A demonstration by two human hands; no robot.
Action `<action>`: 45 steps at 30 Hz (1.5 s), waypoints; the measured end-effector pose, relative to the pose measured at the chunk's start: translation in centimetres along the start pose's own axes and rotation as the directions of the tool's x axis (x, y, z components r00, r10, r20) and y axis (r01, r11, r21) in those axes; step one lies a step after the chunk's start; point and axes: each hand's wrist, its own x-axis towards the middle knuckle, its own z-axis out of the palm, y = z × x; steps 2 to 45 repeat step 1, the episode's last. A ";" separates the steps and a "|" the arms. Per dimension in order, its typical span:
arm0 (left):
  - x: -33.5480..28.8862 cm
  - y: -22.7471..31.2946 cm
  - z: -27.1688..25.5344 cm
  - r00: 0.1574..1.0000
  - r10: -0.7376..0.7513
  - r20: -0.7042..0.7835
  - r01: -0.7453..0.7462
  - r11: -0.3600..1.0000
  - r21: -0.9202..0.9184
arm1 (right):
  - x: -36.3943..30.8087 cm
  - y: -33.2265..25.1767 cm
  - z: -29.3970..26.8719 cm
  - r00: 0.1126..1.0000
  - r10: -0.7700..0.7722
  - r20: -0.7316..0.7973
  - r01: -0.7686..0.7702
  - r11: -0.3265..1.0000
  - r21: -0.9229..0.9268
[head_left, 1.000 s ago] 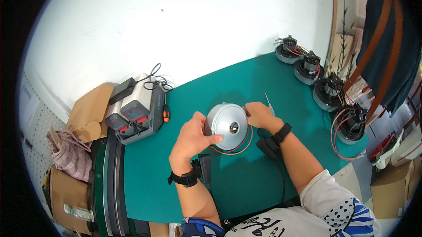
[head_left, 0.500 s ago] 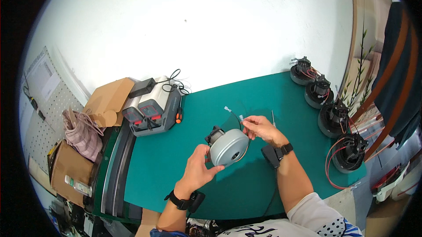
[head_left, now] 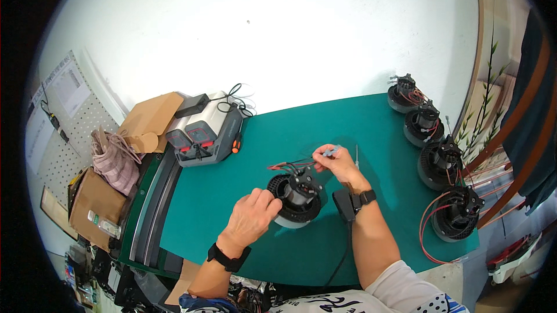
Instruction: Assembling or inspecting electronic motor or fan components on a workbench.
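A round electric motor (head_left: 297, 211) with a black finned top and a pale grey base stands upright, just left of the middle. My left hand (head_left: 250, 220) is closed on its left rim, fingers curled and their tips partly hidden. My right hand (head_left: 338, 167), beyond the motor to the right, pinches the motor's wire leads (head_left: 290, 165) near their pale connectors (head_left: 331, 150). Red and black leads run from the motor's top toward those fingers. A thin screwdriver-like shaft (head_left: 357, 155) lies just right of my right hand.
Several similar motors (head_left: 439, 165) line the right side of the green mat (head_left: 360, 118); the nearest has long red wires. A grey and black case-like unit (head_left: 212, 139) with an orange-handled tool (head_left: 236, 143) stands at the left, beside a cardboard box (head_left: 151, 118). A white wall rises behind.
The motor has been turned from grey base facing me to upright, black top up. My right hand has gathered the connectors; my left hand has shifted its grip on the rim.
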 end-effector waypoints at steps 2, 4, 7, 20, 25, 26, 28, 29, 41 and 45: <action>-0.2 -0.1 0.1 0.999 0.011 0.032 -0.012 0.999 0.036 | 0.0 0.0 -0.2 0.999 -0.002 -0.052 0.004 1.000 0.029; -0.2 -0.1 0.1 0.999 0.011 0.032 -0.012 0.999 0.036 | 0.0 0.0 -0.2 0.999 -0.002 -0.052 0.004 1.000 0.029; -0.2 -0.1 0.1 0.999 0.011 0.032 -0.012 0.999 0.036 | 0.0 0.0 -0.2 0.999 -0.002 -0.052 0.004 1.000 0.029; -0.2 -0.1 0.1 0.999 0.011 0.032 -0.012 0.999 0.036 | 0.0 0.0 -0.2 0.999 -0.002 -0.052 0.004 1.000 0.029; -0.2 -0.1 0.1 0.999 0.011 0.032 -0.012 0.999 0.036 | 0.0 0.0 -0.2 0.999 -0.002 -0.052 0.004 1.000 0.029; -0.2 -0.1 0.1 0.999 0.011 0.032 -0.012 0.999 0.036 | 0.0 0.0 -0.2 0.999 -0.002 -0.052 0.004 1.000 0.029; -0.2 -0.1 0.1 0.999 0.011 0.032 -0.012 0.999 0.036 | 0.0 0.0 -0.2 0.999 -0.002 -0.052 0.004 1.000 0.029; -0.2 -0.1 0.1 0.999 0.011 0.032 -0.012 0.999 0.036 | 0.0 0.0 -0.2 0.999 -0.002 -0.052 0.004 1.000 0.029; -0.2 -0.1 0.1 0.999 0.011 0.032 -0.012 0.999 0.036 | 0.0 0.0 -0.2 0.999 -0.002 -0.052 0.004 1.000 0.029; -0.2 -0.1 0.1 0.999 0.011 0.032 -0.012 0.999 0.036 | 0.0 0.0 -0.2 0.999 -0.002 -0.052 0.004 1.000 0.029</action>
